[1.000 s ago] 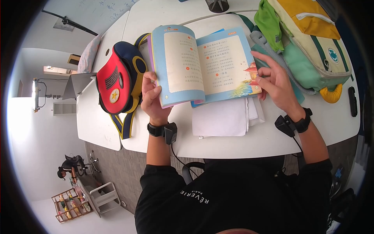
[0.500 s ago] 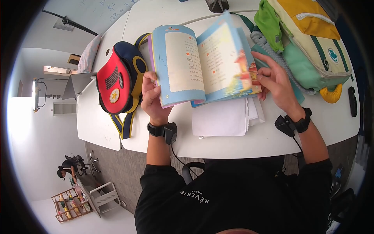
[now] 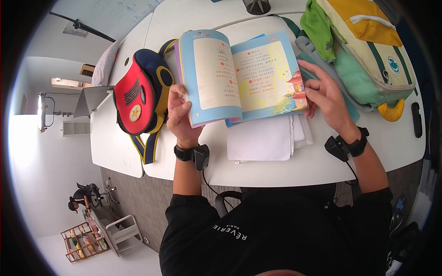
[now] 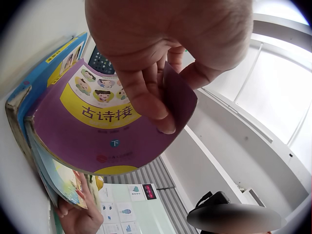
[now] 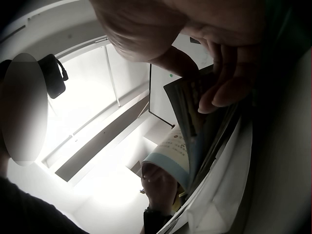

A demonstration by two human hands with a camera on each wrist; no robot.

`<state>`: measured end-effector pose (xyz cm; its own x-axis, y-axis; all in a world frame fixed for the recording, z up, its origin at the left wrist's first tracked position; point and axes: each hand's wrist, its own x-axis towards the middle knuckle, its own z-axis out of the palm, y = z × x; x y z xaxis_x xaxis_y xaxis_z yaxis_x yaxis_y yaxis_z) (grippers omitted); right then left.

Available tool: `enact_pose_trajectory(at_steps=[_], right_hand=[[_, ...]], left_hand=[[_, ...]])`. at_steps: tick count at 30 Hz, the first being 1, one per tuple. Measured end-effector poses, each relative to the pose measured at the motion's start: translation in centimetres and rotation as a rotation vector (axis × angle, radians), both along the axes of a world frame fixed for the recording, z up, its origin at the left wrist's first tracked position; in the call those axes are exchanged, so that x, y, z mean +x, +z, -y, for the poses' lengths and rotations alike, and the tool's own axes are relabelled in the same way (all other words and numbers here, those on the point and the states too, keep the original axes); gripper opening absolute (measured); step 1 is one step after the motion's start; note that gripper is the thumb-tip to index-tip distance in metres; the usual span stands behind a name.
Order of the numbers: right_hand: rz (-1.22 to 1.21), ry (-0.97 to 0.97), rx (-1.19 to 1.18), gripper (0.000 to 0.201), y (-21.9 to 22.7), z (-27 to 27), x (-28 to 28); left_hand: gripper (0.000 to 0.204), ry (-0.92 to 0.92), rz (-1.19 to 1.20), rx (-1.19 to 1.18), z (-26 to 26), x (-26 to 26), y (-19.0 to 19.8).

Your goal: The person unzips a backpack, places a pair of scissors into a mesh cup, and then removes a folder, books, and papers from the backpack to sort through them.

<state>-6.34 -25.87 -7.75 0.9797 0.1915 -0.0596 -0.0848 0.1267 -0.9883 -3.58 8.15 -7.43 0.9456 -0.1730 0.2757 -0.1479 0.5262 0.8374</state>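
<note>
An open book (image 3: 212, 73) with blue-bordered pages of printed text is held over the table in the head view. My left hand (image 3: 179, 112) grips its left side, thumb on the page edge; the left wrist view shows the fingers against the purple cover (image 4: 131, 146). At the lower right corner, my right hand (image 3: 329, 99) pinches the pages, thumb on the printed pagoda and fingers beneath, as the right wrist view (image 5: 219, 97) also shows. Yellow highlighting marks the right page. Another blue book (image 4: 29, 92) lies behind the purple cover in the left wrist view.
White papers (image 3: 260, 142) lie under the book on the white table (image 3: 207, 168). A red and navy backpack (image 3: 133, 101) sits at left, a green, cream and yellow backpack (image 3: 368, 60) at right. A black pen holder (image 3: 257, 6) stands at the back; a black case (image 3: 416, 119) lies far right.
A page flipped over at the right side, blurred half a second ago. The spread now shows different text, with yellow marking on the right page. Both hands keep their places.
</note>
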Motion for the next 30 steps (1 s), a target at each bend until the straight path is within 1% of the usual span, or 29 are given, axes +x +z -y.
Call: enact_pose_trajectory(at_steps=[4, 8, 10, 12, 16, 18, 19, 21, 30], right_hand=[[-0.074, 0.017, 0.065, 0.056, 0.46, 0.34, 0.08], [-0.061, 0.027, 0.065, 0.056, 0.06, 0.36, 0.13], [0.009, 0.012, -0.022, 0.057, 0.07, 0.06, -0.03], [0.006, 0.015, -0.028, 0.057, 0.14, 0.05, -0.04], [0.014, 0.026, -0.037, 0.057, -0.04, 0.11, 0.03], [0.014, 0.026, -0.045, 0.056, -0.04, 0.15, 0.04], [0.014, 0.026, -0.053, 0.055, -0.04, 0.17, 0.05], [0.014, 0.028, -0.059, 0.055, -0.07, 0.19, 0.08], [0.005, 0.026, -0.062, 0.055, 0.21, 0.14, 0.01]], left_hand=[[0.031, -0.010, 0.015, -0.009, -0.12, 0.03, -0.26], [0.031, -0.010, 0.007, -0.024, -0.09, 0.05, -0.26], [0.031, -0.024, 0.011, -0.029, -0.08, 0.06, -0.27], [0.031, 0.003, 0.011, -0.020, 0.09, -0.01, -0.18], [0.030, -0.014, 0.009, -0.016, 0.20, -0.06, 0.02], [0.030, 0.064, -0.002, 0.000, 0.73, -0.21, 0.22], [0.030, 0.064, -0.002, 0.000, 0.57, -0.17, 0.19], [0.029, -0.005, 0.000, -0.002, 0.08, -0.05, 0.06], [0.029, 0.035, -0.004, -0.026, 0.11, -0.02, -0.30]])
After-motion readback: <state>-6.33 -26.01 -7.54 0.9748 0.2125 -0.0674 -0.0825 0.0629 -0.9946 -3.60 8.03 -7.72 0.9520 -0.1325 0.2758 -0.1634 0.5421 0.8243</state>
